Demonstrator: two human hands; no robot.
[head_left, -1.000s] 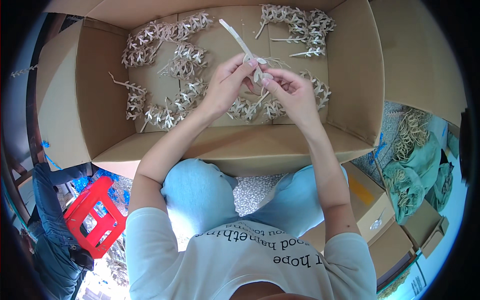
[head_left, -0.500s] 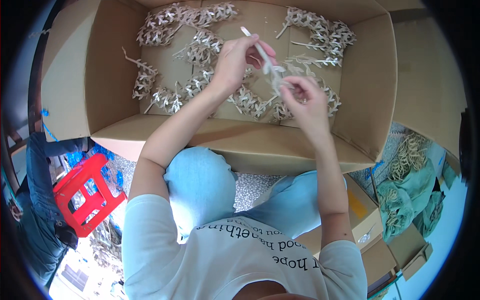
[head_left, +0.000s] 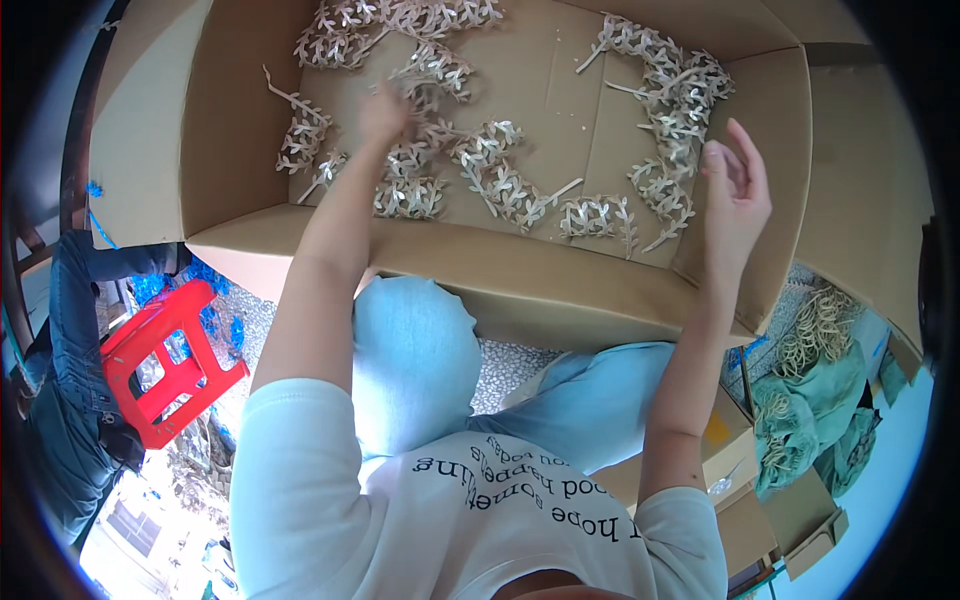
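Several lengths of pale, silvery leaf garland (head_left: 500,180) lie loosely coiled on the bottom of a large open cardboard box (head_left: 560,268). My left hand (head_left: 385,115) is over the garland pieces on the left side of the box. It is smeared by motion, so its fingers and anything in them do not show clearly. Beside the box's right wall, my right hand (head_left: 738,195) is raised with its fingers stretched and nothing visible in it. To the left of that hand, a pile of leaf garland (head_left: 680,100) rests in the far right part of the box.
Outside the box at the left is a red plastic stool (head_left: 170,365) beside another person's leg (head_left: 80,330). Green cloth sacks (head_left: 825,400) with beige cord-like bundles (head_left: 815,330) lie to the right, near smaller cardboard boxes (head_left: 740,470).
The garland piece held between both hands has been let go by my right hand, which moved right. My left hand swung left and lower over the garlands. The view has shifted slightly.
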